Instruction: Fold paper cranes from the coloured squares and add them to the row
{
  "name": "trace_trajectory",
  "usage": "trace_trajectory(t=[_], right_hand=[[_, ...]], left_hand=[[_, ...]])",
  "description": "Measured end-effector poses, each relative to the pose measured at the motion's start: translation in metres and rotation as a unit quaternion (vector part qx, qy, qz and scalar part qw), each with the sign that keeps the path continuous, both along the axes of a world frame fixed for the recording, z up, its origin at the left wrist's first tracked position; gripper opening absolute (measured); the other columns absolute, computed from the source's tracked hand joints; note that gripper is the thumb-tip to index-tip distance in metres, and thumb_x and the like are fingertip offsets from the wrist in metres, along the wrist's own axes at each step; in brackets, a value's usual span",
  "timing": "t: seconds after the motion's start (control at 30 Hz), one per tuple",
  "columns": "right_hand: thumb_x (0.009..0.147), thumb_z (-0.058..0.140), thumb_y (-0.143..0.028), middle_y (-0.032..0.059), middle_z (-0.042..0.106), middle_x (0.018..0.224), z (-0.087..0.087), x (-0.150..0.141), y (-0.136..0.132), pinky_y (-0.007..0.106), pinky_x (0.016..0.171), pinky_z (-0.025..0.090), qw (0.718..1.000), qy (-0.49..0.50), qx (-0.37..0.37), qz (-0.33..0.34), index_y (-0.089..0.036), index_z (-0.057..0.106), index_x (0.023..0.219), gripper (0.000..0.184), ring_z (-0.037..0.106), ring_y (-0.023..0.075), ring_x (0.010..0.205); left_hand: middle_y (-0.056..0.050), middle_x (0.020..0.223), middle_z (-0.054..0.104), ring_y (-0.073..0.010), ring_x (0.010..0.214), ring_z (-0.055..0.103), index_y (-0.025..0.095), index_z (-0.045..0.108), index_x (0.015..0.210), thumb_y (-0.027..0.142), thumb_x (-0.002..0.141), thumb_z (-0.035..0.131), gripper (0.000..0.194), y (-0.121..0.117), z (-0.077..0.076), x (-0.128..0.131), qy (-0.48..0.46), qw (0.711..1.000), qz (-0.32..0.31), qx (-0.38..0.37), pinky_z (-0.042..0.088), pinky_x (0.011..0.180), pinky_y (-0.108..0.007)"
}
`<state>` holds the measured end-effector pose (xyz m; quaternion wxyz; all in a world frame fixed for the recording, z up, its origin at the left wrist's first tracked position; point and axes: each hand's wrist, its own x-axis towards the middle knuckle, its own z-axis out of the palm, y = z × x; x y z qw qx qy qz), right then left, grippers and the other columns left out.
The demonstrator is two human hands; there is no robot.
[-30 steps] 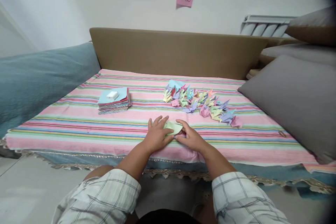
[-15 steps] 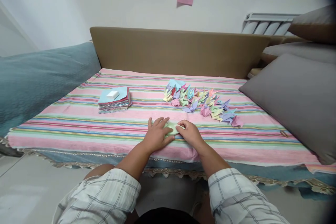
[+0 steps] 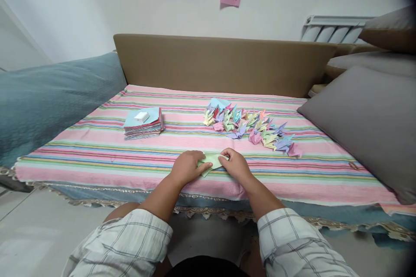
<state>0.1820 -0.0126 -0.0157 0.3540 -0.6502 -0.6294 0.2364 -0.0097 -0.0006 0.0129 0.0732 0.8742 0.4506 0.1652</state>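
A light green piece of folded paper (image 3: 212, 161) lies on the striped cloth in front of me, between my two hands. My left hand (image 3: 189, 166) grips its left end, thumb on top and the other fingers curled at the far side. At the right end, my right hand (image 3: 234, 163) pinches the paper between thumb and fingertips. My fingers hide parts of both ends. Beyond the hands sits a cluster of colourful folded paper cranes (image 3: 255, 136). To the left stands a stack of coloured paper sheets (image 3: 143, 132) with a small white block (image 3: 141, 117) on top.
The striped cloth (image 3: 97, 151) covers a seat with a brown backrest (image 3: 221, 65). A blue-covered armrest (image 3: 58, 91) bounds the left, and a large grey cushion (image 3: 367, 125) leans at the right. A small brownish object (image 3: 354, 165) lies near that cushion.
My left hand has shifted left and its spread fingers have curled in to grip the green paper's left end, uncovering more of it. My right hand keeps its pinch in nearly the same place.
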Motion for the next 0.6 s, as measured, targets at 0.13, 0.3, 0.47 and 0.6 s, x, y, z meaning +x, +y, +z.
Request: trace_trajectory(t=[0.13, 0.3, 0.47, 0.6], right_hand=[[0.072, 0.051, -0.034, -0.0028, 0.061, 0.07, 0.003, -0.001, -0.002, 0.023, 0.052, 0.031, 1.0, -0.01, 0.002, -0.001, -0.022, 0.058, 0.074, 0.014, 0.049, 0.0119, 0.056], [0.074, 0.052, -0.039, -0.0034, 0.057, 0.062, 0.002, -0.004, -0.003, 0.023, 0.051, 0.031, 1.0, 0.002, 0.014, 0.013, -0.022, 0.059, 0.079, 0.018, 0.049, 0.0127, 0.054], [0.078, 0.049, -0.045, -0.0019, 0.057, 0.063, -0.001, -0.009, -0.006, 0.023, 0.052, 0.034, 0.997, 0.035, 0.032, 0.052, -0.021, 0.06, 0.091, 0.029, 0.05, 0.013, 0.054], [0.08, 0.048, -0.048, -0.001, 0.06, 0.068, -0.003, -0.009, -0.007, 0.023, 0.054, 0.035, 0.997, 0.018, 0.017, 0.078, -0.022, 0.061, 0.098, 0.035, 0.052, 0.0138, 0.059]], left_hand=[[-0.004, 0.078, 0.066, -0.0173, 0.076, 0.059, 0.02, 0.064, 0.077, 0.037, 0.09, 0.032, 0.038, 0.004, 0.0, -0.001, -0.018, 0.999, 0.044, -0.027, 0.039, 0.065, -0.025], [0.0, 0.08, 0.068, -0.0166, 0.074, 0.06, 0.022, 0.065, 0.083, 0.028, 0.079, 0.047, 0.019, 0.011, -0.001, -0.005, -0.07, 0.99, 0.08, -0.089, 0.039, 0.061, -0.024], [0.001, 0.074, 0.066, -0.0167, 0.07, 0.06, 0.022, 0.062, 0.081, 0.028, 0.076, 0.053, 0.012, 0.013, -0.002, -0.004, -0.049, 0.989, 0.111, -0.088, 0.038, 0.057, -0.024], [0.0, 0.075, 0.066, -0.0184, 0.069, 0.06, 0.022, 0.057, 0.09, 0.027, 0.075, 0.055, 0.016, 0.012, -0.006, -0.002, -0.041, 0.988, 0.133, -0.067, 0.038, 0.056, -0.026]])
